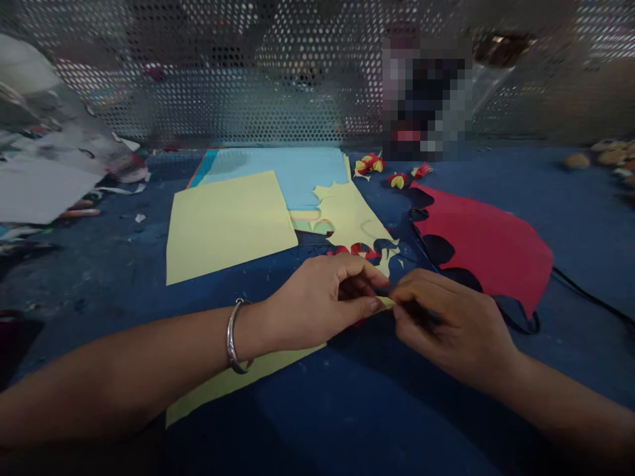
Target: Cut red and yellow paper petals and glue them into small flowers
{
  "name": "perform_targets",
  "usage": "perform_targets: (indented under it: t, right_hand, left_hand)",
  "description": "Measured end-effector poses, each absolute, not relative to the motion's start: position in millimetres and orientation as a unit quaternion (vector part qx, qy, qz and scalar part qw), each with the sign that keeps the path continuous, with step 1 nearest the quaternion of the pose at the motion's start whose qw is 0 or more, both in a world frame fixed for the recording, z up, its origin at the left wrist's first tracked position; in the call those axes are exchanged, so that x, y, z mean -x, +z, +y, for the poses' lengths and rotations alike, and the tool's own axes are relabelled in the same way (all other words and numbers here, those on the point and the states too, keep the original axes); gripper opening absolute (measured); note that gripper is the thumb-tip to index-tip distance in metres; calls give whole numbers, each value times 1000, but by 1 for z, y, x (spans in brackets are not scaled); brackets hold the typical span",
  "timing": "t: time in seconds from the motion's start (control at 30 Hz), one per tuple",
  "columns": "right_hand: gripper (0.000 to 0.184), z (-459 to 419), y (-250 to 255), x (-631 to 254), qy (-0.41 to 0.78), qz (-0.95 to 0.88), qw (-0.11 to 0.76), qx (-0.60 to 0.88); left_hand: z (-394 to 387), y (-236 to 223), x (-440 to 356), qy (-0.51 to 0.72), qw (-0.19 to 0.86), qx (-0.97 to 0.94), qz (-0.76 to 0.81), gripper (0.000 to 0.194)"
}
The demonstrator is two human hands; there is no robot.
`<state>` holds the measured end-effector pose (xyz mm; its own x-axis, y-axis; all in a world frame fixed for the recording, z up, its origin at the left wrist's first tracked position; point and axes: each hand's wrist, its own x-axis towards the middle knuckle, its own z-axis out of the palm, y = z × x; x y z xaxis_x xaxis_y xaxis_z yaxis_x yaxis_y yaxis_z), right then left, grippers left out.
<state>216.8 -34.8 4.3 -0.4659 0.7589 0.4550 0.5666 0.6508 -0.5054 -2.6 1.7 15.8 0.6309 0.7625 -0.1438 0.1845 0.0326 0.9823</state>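
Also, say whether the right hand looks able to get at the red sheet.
Probably yes: the red sheet lies just beyond the right hand with nothing visible on top, though its fingers are busy at a small yellow piece.

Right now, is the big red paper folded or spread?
Spread: the red paper lies open on the table, with no fold visible.

I see my fingers (419,289) dimly lit, shadowed underneath; the yellow sheet (231,225) looks palest, the table (347,416) is darkest near me, the mesh (258,86) glints, side edges blur and stretch, coarse pixels (426,99) cover one patch
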Motion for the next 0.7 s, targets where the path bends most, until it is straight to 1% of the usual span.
perform_targets:
  t: [0.13,0.27,0.37,0.5,0.6,0.7]
  right_hand:
    - [19,-35,6,-221,111,-838,344,408]
    - [16,-38,8,-222,20,-846,358,395]
    - [15,-42,6,-220,-53,-876,334,344]
    - [20,-43,3,-220,-126,-895,305,300]
    - [22,-42,4,-222,-148,-897,305,285]
    - [23,-42,7,-223,-141,-901,306,275]
  left_hand:
    - [5,10,5,233,658,-619,360,26]
    - [8,10,5,255,707,-540,379,27]
    - [6,12,3,274,741,-475,388,23]
    - [2,13,-1,297,757,-424,399,35]
    - [0,15,-2,294,761,-419,397,39]
    - [-1,18,-2,288,763,-424,394,39]
